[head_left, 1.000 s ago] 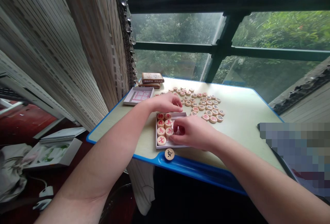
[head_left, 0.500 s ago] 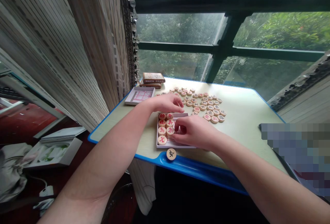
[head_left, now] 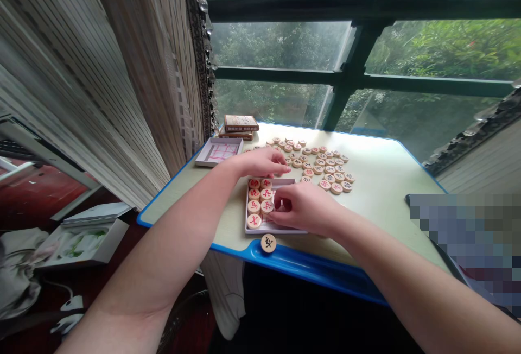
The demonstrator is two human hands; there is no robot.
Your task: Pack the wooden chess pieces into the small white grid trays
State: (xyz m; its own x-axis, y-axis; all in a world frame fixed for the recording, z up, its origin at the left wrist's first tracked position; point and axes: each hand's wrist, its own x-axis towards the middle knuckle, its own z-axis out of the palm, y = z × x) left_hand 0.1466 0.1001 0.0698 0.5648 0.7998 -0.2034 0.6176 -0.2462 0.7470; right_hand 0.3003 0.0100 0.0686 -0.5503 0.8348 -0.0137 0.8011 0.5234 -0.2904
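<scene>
My right hand (head_left: 305,206) reaches over a shallow white box (head_left: 285,230). Its thumb and fingertips are closed at the right edge of a red-marked Chinese chess piece (head_left: 266,206) in the second column. Two columns of red-marked round pieces, such as the one at lower left (head_left: 254,221), lie face up along the box's left side. Just beyond the far rim, my left hand (head_left: 266,162) is held over the table with fingers loosely bent and apart; I see nothing in its grasp. A black-marked piece (head_left: 268,243) lies outside the box, by the near table edge.
Many loose chess pieces (head_left: 329,169) spread over the far middle of the table (head_left: 378,218). At the back left sit a white lid (head_left: 203,159) and stacked small boxes (head_left: 241,123). A blue trough (head_left: 309,267) runs along the near edge. Curtain (head_left: 163,71) and window frame (head_left: 345,80) border the table.
The view has shifted slightly, moving everything a little left. Both hands keep nearly the same places. The piece at my right fingertips has turned slightly.
</scene>
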